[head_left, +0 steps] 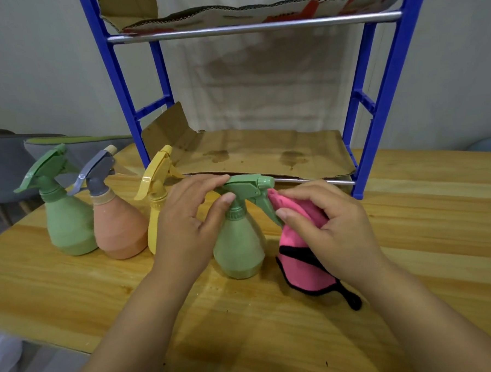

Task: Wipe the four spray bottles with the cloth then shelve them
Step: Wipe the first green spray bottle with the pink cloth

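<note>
A green spray bottle (238, 243) stands upright on the wooden table in front of me. My left hand (186, 226) pinches its spray head between thumb and fingers. My right hand (326, 224) holds a pink cloth (305, 265) with black edging and presses it against the bottle's trigger. To the left stand three more bottles in a row: a yellow bottle (154, 196) partly hidden behind my left hand, an orange bottle with a grey head (118, 226), and another green bottle (67, 223).
A blue shelf rack (387, 87) stands on the wooden table (411, 234) behind the bottles. Stained cardboard (265, 153) lines its lower shelf and more cardboard lies on the upper one. A grey chair (4, 167) sits past the table's left edge.
</note>
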Tool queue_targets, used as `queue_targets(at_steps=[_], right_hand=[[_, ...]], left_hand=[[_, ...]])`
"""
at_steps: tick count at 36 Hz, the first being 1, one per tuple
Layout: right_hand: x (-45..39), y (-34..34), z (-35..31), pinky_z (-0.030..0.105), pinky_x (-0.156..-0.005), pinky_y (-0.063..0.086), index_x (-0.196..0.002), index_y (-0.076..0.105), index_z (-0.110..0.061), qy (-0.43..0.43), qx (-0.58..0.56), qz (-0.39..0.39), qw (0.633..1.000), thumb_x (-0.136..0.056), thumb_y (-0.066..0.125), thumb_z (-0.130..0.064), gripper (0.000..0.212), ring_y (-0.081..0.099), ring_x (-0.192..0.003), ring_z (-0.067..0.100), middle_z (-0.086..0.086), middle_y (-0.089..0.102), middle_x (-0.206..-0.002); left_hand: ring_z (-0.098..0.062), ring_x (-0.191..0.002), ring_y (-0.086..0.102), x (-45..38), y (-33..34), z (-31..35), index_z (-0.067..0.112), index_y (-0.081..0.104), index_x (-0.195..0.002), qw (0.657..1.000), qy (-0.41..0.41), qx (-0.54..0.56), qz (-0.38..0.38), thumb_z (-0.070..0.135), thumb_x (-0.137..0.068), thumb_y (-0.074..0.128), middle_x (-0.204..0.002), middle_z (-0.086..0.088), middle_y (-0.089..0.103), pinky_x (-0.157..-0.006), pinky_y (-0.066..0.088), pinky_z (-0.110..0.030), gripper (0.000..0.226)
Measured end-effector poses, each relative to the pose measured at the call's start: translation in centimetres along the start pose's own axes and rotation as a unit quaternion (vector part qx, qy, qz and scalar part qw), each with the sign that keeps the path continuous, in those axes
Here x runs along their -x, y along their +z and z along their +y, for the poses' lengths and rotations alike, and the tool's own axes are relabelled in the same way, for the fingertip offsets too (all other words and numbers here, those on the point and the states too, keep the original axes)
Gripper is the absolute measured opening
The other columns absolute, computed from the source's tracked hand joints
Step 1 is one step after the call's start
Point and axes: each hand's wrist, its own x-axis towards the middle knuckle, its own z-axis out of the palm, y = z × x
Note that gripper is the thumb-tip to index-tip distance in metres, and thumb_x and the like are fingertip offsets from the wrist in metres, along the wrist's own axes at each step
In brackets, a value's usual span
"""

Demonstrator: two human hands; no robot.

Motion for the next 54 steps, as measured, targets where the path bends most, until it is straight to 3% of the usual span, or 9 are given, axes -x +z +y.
queue_targets(at_steps=[10, 13, 17, 23, 31, 35, 41, 45, 54], right_hand=[[1.8, 0.2, 0.7, 0.023, -0.075, 0.049, -0.103, 0.071, -0.009, -0.070, 0.099, -0.018, 0.992, -0.083, 0.069, -0.018, 0.022, 0.057, -0.090, 0.010, -0.002, 0.058, -0.101], [1.9, -0.9, 1.1, 0.024, -0.075, 0.051, -0.103, 0.072, -0.010, -0.051, 0.068, -0.037, 0.996, -0.082, 0.069, -0.018, 0.023, 0.060, -0.089, 0.007, -0.004, 0.062, -0.098], [2.0, -1.8, 0.9, 0.014, -0.077, 0.048, -0.107, 0.071, -0.015, -0.023, 0.050, -0.011, 0.998, -0.082, 0.068, -0.017, 0.025, 0.060, -0.090, 0.002, -0.006, 0.065, -0.096], [1.6, -2.5, 0.7, 0.008, -0.078, 0.042, -0.115, 0.068, -0.026, 0.075, 0.054, -0.004, 0.996, -0.088, 0.063, -0.011, 0.031, 0.057, -0.096, 0.004, -0.012, 0.061, -0.101], [0.9, -2.1, 1.2, 0.014, -0.082, 0.041, -0.113, 0.063, -0.021, 0.148, 0.112, -0.012, 0.982, -0.082, 0.072, -0.021, 0.032, 0.055, -0.094, 0.007, -0.009, 0.059, -0.108], [1.3, -2.0, 1.8, 0.003, -0.082, 0.034, -0.099, 0.068, -0.022, 0.127, 0.138, -0.069, 0.980, -0.081, 0.073, -0.017, 0.020, 0.053, -0.098, 0.008, -0.009, 0.059, -0.103], [2.9, -0.5, 3.3, 0.033, -0.091, 0.038, -0.109, 0.059, -0.029, 0.095, 0.255, -0.180, 0.945, -0.087, 0.063, -0.035, 0.023, 0.045, -0.106, 0.018, -0.012, 0.059, -0.110], [3.3, 0.1, 3.8, 0.034, -0.088, 0.041, -0.118, 0.048, -0.034, 0.095, 0.257, -0.233, 0.933, -0.095, 0.050, -0.035, 0.023, 0.054, -0.103, 0.017, -0.010, 0.060, -0.112], [2.0, 0.4, 2.8, 0.012, -0.077, 0.041, -0.124, 0.060, -0.031, 0.046, 0.144, -0.002, 0.988, -0.096, 0.052, -0.035, 0.029, 0.053, -0.094, 0.000, -0.010, 0.064, -0.105]], left_hand=[[-0.003, -0.099, 0.053, -0.3, 0.0, 0.1, 0.025, 0.065, -0.113, 1.000, -0.008, -0.006, -0.006, 0.036, -0.086, 0.056, -0.103, 0.013, 0.059, -0.082, 0.052, -0.035, 0.030], [0.001, -0.107, 0.045, -0.3, -0.1, 0.8, 0.040, 0.058, -0.117, 1.000, -0.005, -0.014, -0.026, 0.038, -0.087, 0.050, -0.107, 0.018, 0.057, -0.096, 0.034, -0.018, 0.031], [-0.024, -0.117, 0.040, 0.2, 0.2, 1.9, 0.049, 0.053, -0.121, 0.999, -0.011, -0.011, -0.042, 0.039, -0.085, 0.047, -0.123, 0.014, 0.049, -0.094, 0.013, -0.003, 0.038], [-0.018, -0.112, 0.046, 0.0, 0.7, 3.0, 0.046, 0.058, -0.116, 0.996, 0.005, 0.045, -0.071, 0.050, -0.083, 0.053, -0.115, 0.007, 0.050, -0.093, 0.029, -0.006, 0.034], [-0.007, -0.112, 0.056, -0.5, 0.5, 2.9, 0.029, 0.063, -0.105, 0.997, 0.004, 0.075, -0.035, 0.040, -0.082, 0.062, -0.111, 0.009, 0.062, -0.090, 0.052, -0.038, 0.025], [-0.010, -0.112, 0.058, -0.4, -0.1, 2.6, 0.025, 0.064, -0.106, 0.991, -0.026, 0.128, -0.041, 0.033, -0.084, 0.056, -0.116, 0.006, 0.062, -0.089, 0.052, -0.024, 0.025], [-0.017, -0.102, 0.061, -0.6, -0.4, 1.7, 0.043, 0.061, -0.105, 0.984, -0.059, 0.163, -0.039, 0.033, -0.085, 0.052, -0.105, 0.015, 0.060, -0.086, 0.053, -0.032, 0.024], [-0.017, -0.105, 0.061, -0.7, -0.4, 1.3, 0.050, 0.062, -0.105, 0.980, -0.069, 0.182, -0.038, 0.035, -0.086, 0.052, -0.107, 0.014, 0.065, -0.088, 0.052, -0.041, 0.027], [-0.003, -0.096, 0.065, -1.1, -1.0, 1.2, 0.040, 0.065, -0.103, 0.972, -0.111, 0.206, -0.022, 0.036, -0.089, 0.059, -0.100, 0.024, 0.070, -0.076, 0.054, -0.024, 0.015]])
